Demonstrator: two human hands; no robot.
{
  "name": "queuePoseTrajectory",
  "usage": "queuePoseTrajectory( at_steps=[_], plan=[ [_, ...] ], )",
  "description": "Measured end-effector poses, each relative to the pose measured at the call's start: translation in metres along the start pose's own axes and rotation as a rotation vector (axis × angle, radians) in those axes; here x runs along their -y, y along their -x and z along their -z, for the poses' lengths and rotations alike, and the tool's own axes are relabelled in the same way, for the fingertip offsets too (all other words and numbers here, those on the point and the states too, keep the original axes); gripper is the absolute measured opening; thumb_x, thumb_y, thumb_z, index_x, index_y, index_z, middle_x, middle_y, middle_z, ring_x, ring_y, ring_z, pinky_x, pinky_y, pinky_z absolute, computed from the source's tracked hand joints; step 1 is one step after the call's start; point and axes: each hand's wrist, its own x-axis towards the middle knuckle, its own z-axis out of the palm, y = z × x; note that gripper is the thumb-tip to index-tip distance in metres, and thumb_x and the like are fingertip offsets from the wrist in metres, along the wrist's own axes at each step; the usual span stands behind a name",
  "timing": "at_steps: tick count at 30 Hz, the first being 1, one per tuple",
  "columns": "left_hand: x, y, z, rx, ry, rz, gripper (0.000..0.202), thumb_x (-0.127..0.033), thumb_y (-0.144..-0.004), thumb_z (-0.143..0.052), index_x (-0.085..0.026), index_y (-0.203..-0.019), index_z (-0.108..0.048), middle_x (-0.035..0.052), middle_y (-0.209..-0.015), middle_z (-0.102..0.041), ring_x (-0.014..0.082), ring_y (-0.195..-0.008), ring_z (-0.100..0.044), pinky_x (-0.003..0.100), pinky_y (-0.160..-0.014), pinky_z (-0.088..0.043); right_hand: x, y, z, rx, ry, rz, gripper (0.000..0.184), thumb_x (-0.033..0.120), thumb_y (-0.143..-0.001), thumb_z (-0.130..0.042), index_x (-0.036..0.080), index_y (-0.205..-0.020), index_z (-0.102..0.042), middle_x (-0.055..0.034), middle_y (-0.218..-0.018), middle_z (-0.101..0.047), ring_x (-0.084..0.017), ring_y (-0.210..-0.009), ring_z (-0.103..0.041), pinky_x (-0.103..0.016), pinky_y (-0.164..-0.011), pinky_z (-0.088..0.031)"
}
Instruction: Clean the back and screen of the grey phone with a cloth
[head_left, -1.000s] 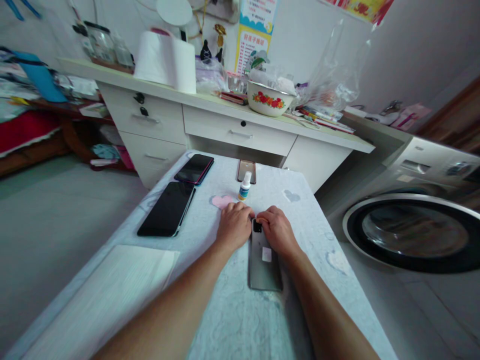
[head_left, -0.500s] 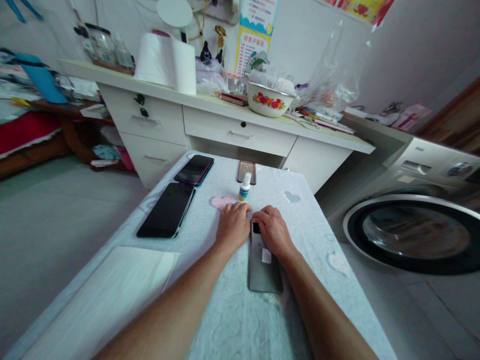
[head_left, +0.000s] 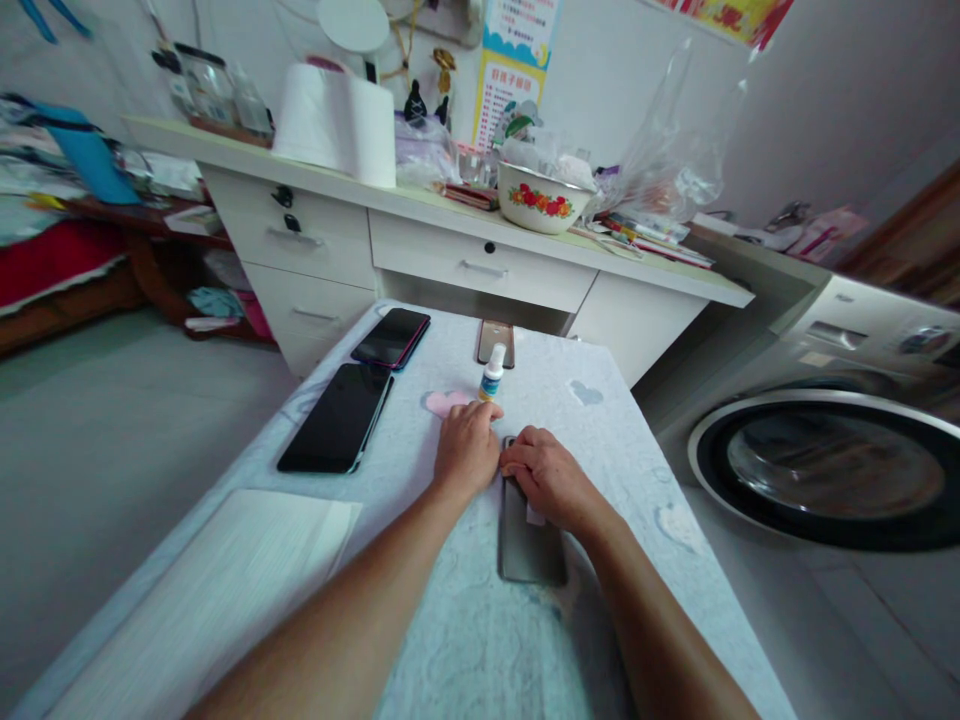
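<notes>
While the grey phone (head_left: 531, 548) lies face down on the counter (head_left: 465, 640), right hand (head_left: 551, 480) curls over its far end, left hand (head_left: 466, 448) beside; cannot tell what either grip holds. Best: press evenly, phone flat.

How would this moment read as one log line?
left hand: beside grey phone | right hand: over phone's upper part | bottle: standing beyond left hand

The right hand (head_left: 546, 474) lay over the upper part of a grey phone (head_left: 531, 552) on the cloth-covered worktop (head_left: 457, 630); the left hand (head_left: 466, 448) was just beside the phone's left edge. A white-capped bottle (head_left: 492, 374) stood beyond the left hand, and a large black-screened device (head_left: 337, 418) lay further left.
</notes>
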Motion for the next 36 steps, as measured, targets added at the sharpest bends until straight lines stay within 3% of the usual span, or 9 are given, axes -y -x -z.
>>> queuePoseTrajectory(
  at_steps=[15,24,36],
  plan=[
    [-0.005,0.002,0.001,0.038,-0.065,0.014,0.025,-0.010,-0.078,-0.051,-0.022,-0.100,-0.058,0.0033,-0.106,-0.065,0.0218,-0.103,-0.051,0.035,-0.091,-0.037,-0.014,-0.014,-0.017,-0.242,0.130,-0.214,0.020,0.017,-0.091,-0.053,0.020,-0.088,-0.073,-0.0073,-0.088,-0.059,-0.019,-0.088,-0.052,-0.028,-0.080,-0.039],
    [-0.008,0.004,0.002,0.061,-0.076,-0.014,0.021,-0.027,-0.080,-0.059,-0.023,-0.100,-0.057,0.0030,-0.109,-0.063,0.0237,-0.105,-0.050,0.037,-0.091,-0.036,-0.023,-0.010,-0.013,-0.233,0.163,-0.243,0.021,0.017,-0.092,-0.052,0.019,-0.093,-0.073,-0.0087,-0.091,-0.059,-0.020,-0.090,-0.052,-0.029,-0.080,-0.039],
    [-0.009,0.005,0.002,0.089,-0.086,-0.003,0.026,-0.029,-0.079,-0.061,-0.024,-0.104,-0.057,0.0034,-0.110,-0.061,0.0233,-0.106,-0.048,0.037,-0.093,-0.034,-0.032,-0.005,-0.011,-0.252,0.147,-0.250,0.021,0.013,-0.090,-0.053,0.019,-0.094,-0.073,-0.0072,-0.088,-0.058,-0.019,-0.089,-0.051,-0.028,-0.081,-0.038]
  ],
)
